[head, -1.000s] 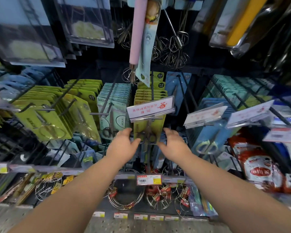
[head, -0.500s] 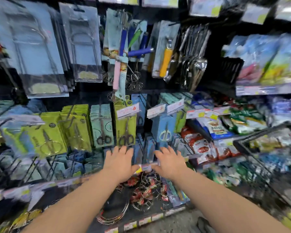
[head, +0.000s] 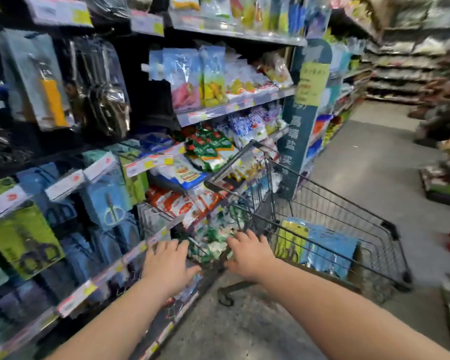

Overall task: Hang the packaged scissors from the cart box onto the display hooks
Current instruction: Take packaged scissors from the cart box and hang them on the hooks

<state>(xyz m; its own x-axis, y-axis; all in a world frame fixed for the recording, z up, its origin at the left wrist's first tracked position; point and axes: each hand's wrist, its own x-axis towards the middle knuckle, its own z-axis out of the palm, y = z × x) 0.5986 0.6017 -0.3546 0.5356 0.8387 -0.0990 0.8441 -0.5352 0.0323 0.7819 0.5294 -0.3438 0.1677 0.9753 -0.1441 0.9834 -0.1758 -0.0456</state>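
Wire cart (head: pixel 335 211) on grey floor (head: pixel 374 165), blue and yellow packs (head: pixel 327 245) inside; shelves (head: pixel 234 106) alongside.

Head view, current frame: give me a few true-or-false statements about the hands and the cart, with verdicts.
1. The left hand holds nothing. True.
2. The right hand grips a scissors pack. False: it holds nothing.
3. The cart holds blue packs. True.
4. The cart stands left of the hanging scissors packs. False: it stands to their right.
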